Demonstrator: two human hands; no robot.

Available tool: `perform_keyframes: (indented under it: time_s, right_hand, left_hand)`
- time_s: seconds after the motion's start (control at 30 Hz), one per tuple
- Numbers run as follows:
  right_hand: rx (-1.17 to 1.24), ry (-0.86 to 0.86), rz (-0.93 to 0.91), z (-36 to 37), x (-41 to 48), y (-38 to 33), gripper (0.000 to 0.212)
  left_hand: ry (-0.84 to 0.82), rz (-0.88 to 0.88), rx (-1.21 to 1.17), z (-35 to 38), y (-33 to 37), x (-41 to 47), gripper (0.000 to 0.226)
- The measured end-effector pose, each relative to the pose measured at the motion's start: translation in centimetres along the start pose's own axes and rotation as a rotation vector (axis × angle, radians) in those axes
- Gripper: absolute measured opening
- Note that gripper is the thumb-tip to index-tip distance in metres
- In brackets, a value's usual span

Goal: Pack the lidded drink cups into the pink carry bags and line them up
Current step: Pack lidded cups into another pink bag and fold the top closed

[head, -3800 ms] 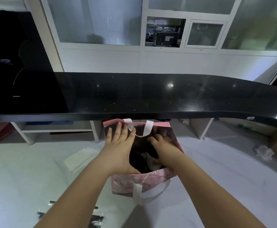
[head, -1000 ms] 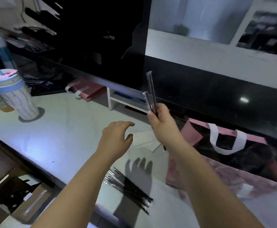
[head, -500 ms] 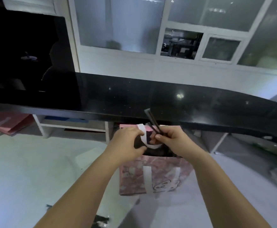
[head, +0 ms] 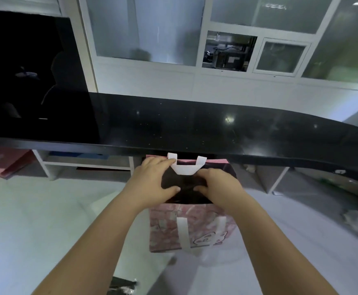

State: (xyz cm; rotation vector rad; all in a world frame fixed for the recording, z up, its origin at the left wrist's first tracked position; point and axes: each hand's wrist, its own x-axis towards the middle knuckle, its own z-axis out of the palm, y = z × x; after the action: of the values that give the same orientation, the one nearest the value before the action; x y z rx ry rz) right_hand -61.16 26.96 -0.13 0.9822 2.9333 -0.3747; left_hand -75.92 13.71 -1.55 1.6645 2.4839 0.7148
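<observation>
Currently both hands sit at the mouth of the pink carry bag (head: 191, 228), which stands upright on the white table (head: 46, 220) at lower centre of the frame, its far rim tucked under the edge of the black shelf (head: 195, 128). The left hand (head: 152, 184) rests on the left side of the opening, fingers reaching toward the far white handle (head: 185, 167); its grip looks partly closed on the rim, though the contact is hard to confirm. The right hand (head: 218, 186) lies over the right side of the opening, fingers curled downward into the dark interior; whether they hold anything cannot be told.

Half a second earlier the right hand pinched a dark wrapped straw above the bag; that straw is no longer visible, so it has probably been dropped or pushed inside. The left hand has shifted from the handle to the rim. A drink cup is not discernible: the bag's interior reads only as a dark mass.

Judgement: this bag is likely at or near completion, with the straw added. The next step would be releasing it and setting it in line. A second pink bag (head: 5, 165) lies flat at far left under the shelf, and more wrapped straws (head: 121, 287) sit at the bottom edge, suggesting further bags remain to be packed.
</observation>
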Motion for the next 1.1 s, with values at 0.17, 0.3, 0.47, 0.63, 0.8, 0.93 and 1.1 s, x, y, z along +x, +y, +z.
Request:
perform_keyframes:
  time_s: [0.17, 0.3, 0.47, 0.63, 0.8, 0.93, 1.1]
  right_hand:
    - [0.117, 0.168, -0.137, -2.5, -1.0, -4.6, 0.024]
    - [0.123, 0.224, -0.211, -1.3, 1.1, -10.5, 0.024]
    - [0.09, 0.234, -0.296, 3.2, 3.9, -16.7, 0.022]
    - [0.052, 0.08, -0.263, 10.5, 6.4, -19.9, 0.029]
    - [0.061, -0.074, -0.163, 18.7, 8.4, -19.7, 0.036]
    - [0.095, -0.019, -0.038, 22.2, 10.2, -18.9, 0.038]
    - [0.019, -0.01, 0.139, 24.0, 12.3, -17.1, 0.048]
  left_hand:
    - [0.189, -0.055, 0.015, -2.6, -1.6, -0.3, 0.038]
    - [0.265, -0.144, 0.178, -4.7, -5.3, -1.7, 0.03]
    - [0.227, -0.298, 0.243, -5.5, -11.8, -6.0, 0.037]
    - [0.099, -0.468, 0.251, -4.1, -17.3, -10.3, 0.039]
    - [-0.066, -0.555, 0.206, -1.1, -20.9, -12.5, 0.043]
    - [-0.126, -0.565, 0.162, 0.9, -22.7, -12.8, 0.042]
    - [-0.131, -0.549, 0.1, 2.5, -24.4, -12.5, 0.039]
